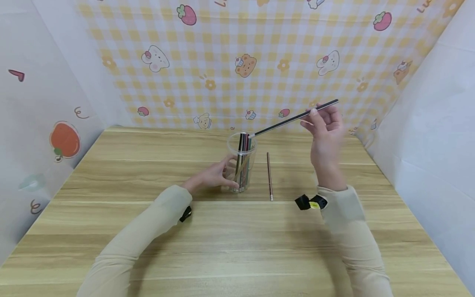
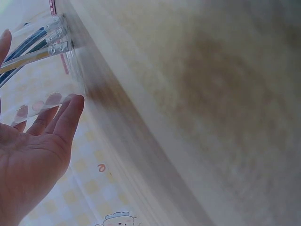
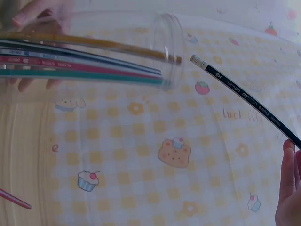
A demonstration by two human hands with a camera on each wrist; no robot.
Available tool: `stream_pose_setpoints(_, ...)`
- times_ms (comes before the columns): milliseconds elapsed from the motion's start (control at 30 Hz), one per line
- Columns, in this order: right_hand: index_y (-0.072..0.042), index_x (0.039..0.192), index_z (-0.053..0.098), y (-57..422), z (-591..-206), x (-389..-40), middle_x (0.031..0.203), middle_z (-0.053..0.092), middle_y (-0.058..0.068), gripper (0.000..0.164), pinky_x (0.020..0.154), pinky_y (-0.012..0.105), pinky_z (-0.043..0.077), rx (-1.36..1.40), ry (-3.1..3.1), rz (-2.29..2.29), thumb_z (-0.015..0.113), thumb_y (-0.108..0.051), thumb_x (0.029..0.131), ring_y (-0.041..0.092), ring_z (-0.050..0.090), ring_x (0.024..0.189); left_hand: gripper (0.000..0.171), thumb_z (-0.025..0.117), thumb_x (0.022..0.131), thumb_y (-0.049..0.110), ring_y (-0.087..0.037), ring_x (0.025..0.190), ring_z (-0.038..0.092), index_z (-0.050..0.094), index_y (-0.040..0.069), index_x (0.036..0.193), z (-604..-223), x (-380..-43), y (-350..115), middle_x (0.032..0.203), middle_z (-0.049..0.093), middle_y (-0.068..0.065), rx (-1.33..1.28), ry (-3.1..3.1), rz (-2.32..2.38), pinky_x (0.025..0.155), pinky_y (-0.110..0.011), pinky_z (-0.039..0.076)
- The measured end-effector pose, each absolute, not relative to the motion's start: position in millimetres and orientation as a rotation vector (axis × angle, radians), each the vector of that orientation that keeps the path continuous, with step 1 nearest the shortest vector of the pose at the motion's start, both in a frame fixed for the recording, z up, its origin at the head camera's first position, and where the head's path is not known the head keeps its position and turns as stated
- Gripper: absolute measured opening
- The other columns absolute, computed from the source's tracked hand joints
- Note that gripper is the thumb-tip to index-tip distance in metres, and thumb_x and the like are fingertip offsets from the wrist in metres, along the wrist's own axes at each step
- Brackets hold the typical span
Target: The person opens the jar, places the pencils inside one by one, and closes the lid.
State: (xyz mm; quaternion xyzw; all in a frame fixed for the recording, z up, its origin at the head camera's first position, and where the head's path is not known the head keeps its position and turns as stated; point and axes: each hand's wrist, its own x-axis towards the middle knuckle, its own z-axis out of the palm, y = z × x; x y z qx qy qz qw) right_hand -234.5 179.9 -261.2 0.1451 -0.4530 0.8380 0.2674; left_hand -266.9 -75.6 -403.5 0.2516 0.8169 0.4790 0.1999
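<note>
A clear plastic cup stands upright on the table with several pencils in it. My left hand holds the cup from its left side, thumb in front and fingers behind; in the left wrist view the fingers curve along the clear wall. Up to the right, my right hand pinches a black pencil near its far end. The pencil slants down to the left, its white eraser end close to the cup's rim. In the right wrist view, that eraser end is just outside the cup's mouth.
A dark red pencil lies on the wooden table, right of the cup. Behind the table hangs a yellow checked cloth with cartoon prints. White sheets close off both sides.
</note>
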Motion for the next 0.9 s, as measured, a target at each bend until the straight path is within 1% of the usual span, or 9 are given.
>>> stream_pose_setpoints(133,0.007,0.096,0.050,168,-266,-231,0.083,0.056,0.014,0.019,0.066,0.029,0.051,0.467,-1.361,2.183,0.059,0.005,0.080,0.023,0.058,0.075,0.085,0.077,0.067,0.023,-0.030,0.115,0.040,0.023,0.026,0.133,-404,-267,-75,0.127,0.041,-0.014,0.688,2.280,1.347,0.095,-0.045,0.031)
stream_pose_setpoints(300,0.000,0.094,0.054,153,-276,-230,0.088,0.060,0.013,0.016,0.069,0.029,0.050,0.560,-1.595,2.021,0.060,0.004,0.080,0.020,0.059,0.076,0.084,0.077,0.068,0.022,-0.029,0.114,0.041,0.024,0.027,0.132,-405,-267,-75,0.127,0.042,-0.013,0.684,2.287,1.345,0.095,-0.044,0.032)
stream_pose_setpoints(400,0.003,0.094,0.054,144,-285,-229,0.089,0.061,0.016,0.015,0.069,0.030,0.050,0.638,-1.767,1.871,0.060,0.004,0.080,0.020,0.059,0.078,0.086,0.077,0.068,0.022,-0.029,0.114,0.041,0.023,0.027,0.134,-404,-267,-75,0.127,0.041,-0.012,0.685,2.293,1.338,0.095,-0.045,0.031)
stream_pose_setpoints(533,0.010,0.094,0.052,133,-290,-223,0.089,0.060,0.019,0.016,0.066,0.028,0.050,0.734,-1.923,1.701,0.059,0.005,0.080,0.018,0.058,0.078,0.086,0.077,0.068,0.022,-0.031,0.115,0.040,0.022,0.025,0.134,-404,-267,-75,0.128,0.041,-0.014,0.685,2.281,1.342,0.095,-0.046,0.031)
stream_pose_setpoints(633,0.009,0.092,0.053,125,-288,-216,0.089,0.060,0.019,0.013,0.067,0.028,0.050,0.767,-1.995,1.612,0.059,0.007,0.080,0.017,0.058,0.079,0.086,0.077,0.068,0.021,-0.031,0.115,0.040,0.021,0.025,0.134,-404,-267,-75,0.128,0.040,-0.014,0.681,2.269,1.350,0.095,-0.045,0.030)
stream_pose_setpoints(700,0.009,0.090,0.053,121,-286,-211,0.088,0.059,0.020,0.013,0.068,0.030,0.050,0.787,-2.025,1.573,0.058,0.008,0.079,0.020,0.058,0.078,0.086,0.077,0.068,0.021,-0.030,0.115,0.041,0.021,0.026,0.134,-403,-267,-75,0.127,0.041,-0.015,0.681,2.264,1.355,0.095,-0.045,0.030)
stream_pose_setpoints(800,0.011,0.092,0.051,117,-286,-207,0.086,0.058,0.021,0.017,0.068,0.033,0.050,0.818,-2.057,1.520,0.058,0.011,0.077,0.024,0.058,0.077,0.084,0.077,0.068,0.021,-0.029,0.114,0.041,0.022,0.028,0.132,-403,-267,-75,0.127,0.042,-0.015,0.695,2.271,1.349,0.095,-0.046,0.030)
stream_pose_setpoints(900,0.012,0.098,0.047,116,-287,-206,0.083,0.058,0.022,0.025,0.067,0.035,0.050,0.841,-2.068,1.491,0.058,0.013,0.076,0.027,0.058,0.076,0.080,0.077,0.069,0.021,-0.029,0.113,0.042,0.025,0.028,0.130,-403,-267,-75,0.126,0.043,-0.015,0.716,2.280,1.336,0.094,-0.047,0.031)
